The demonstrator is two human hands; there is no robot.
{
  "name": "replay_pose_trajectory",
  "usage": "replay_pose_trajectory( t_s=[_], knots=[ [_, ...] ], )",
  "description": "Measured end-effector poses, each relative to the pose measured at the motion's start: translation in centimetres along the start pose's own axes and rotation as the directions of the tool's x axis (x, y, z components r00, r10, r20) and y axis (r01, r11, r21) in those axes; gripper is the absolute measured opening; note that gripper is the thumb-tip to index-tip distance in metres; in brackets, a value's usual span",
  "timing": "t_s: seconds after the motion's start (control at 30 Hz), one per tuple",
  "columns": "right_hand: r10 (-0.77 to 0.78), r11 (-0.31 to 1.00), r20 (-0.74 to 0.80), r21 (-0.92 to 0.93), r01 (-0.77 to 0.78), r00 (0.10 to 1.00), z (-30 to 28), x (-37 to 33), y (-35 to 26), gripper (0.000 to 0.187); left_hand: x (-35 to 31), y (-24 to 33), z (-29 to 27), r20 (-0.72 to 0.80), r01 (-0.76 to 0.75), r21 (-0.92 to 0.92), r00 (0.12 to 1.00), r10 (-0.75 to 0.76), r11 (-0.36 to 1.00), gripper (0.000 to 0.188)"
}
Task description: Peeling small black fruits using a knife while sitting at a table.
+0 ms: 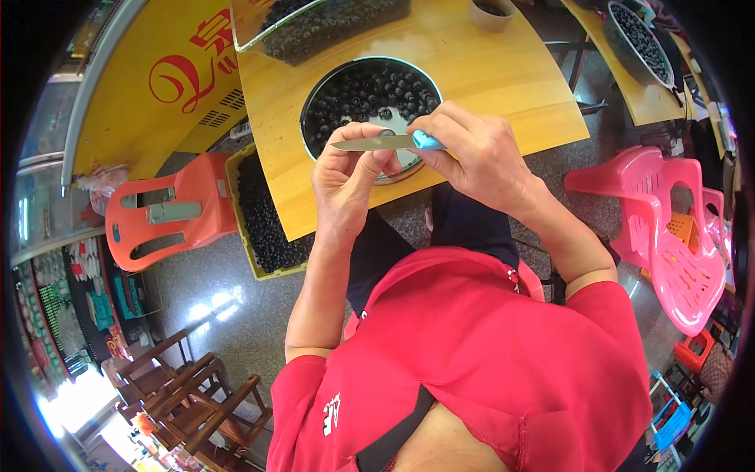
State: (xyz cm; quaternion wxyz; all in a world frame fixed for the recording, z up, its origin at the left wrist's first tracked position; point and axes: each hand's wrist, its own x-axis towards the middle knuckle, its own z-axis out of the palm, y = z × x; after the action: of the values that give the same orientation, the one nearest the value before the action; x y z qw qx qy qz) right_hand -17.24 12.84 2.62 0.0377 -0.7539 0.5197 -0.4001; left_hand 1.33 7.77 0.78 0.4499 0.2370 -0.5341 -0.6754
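My right hand [478, 153] is closed on the light blue handle of a knife [366, 144], its blade lying level and pointing left. The fingers of my left hand [346, 175] pinch a small dark rounded fruit [386, 134] just behind the blade; the knife hides part of it. Both hands are above the near rim of a round pan [305, 126] on the wooden table. Many dark, round, glossy fruits [370, 90] fill the pan's far and left parts, and its pale bottom shows near my fingers.
A clear bin [338, 31] of dark fruits stands on the table [503, 86], near a small tub [491, 14]. Below left are a yellow crate [255, 272] of fruits and an orange stool [200, 193]. Pink chairs [645, 197] and another full bowl [641, 47] are at right.
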Motion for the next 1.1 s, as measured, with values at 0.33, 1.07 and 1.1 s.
replay_pose_trajectory(
  t_s=[0.33,1.07,1.1],
  knots=[
    [-0.005,0.999,-0.035,-0.042,0.004,0.999,0.1,-0.4,0.0,0.022,-0.3,0.2,0.6,-0.037,-0.034,0.021,0.999,0.034,0.999,0.02],
    [0.391,0.356,0.397,0.767,-0.534,0.83,0.5,1.0,-2.3,0.022,-1.2,0.5,0.0,-0.023,-0.086,0.092,0.996,0.088,0.992,0.014],
    [0.399,0.336,0.391,0.779,-0.529,0.829,1.1,0.7,-1.8,0.022,-1.2,0.4,-0.1,-0.015,-0.083,0.086,0.996,0.084,0.993,0.015]
  ],
)
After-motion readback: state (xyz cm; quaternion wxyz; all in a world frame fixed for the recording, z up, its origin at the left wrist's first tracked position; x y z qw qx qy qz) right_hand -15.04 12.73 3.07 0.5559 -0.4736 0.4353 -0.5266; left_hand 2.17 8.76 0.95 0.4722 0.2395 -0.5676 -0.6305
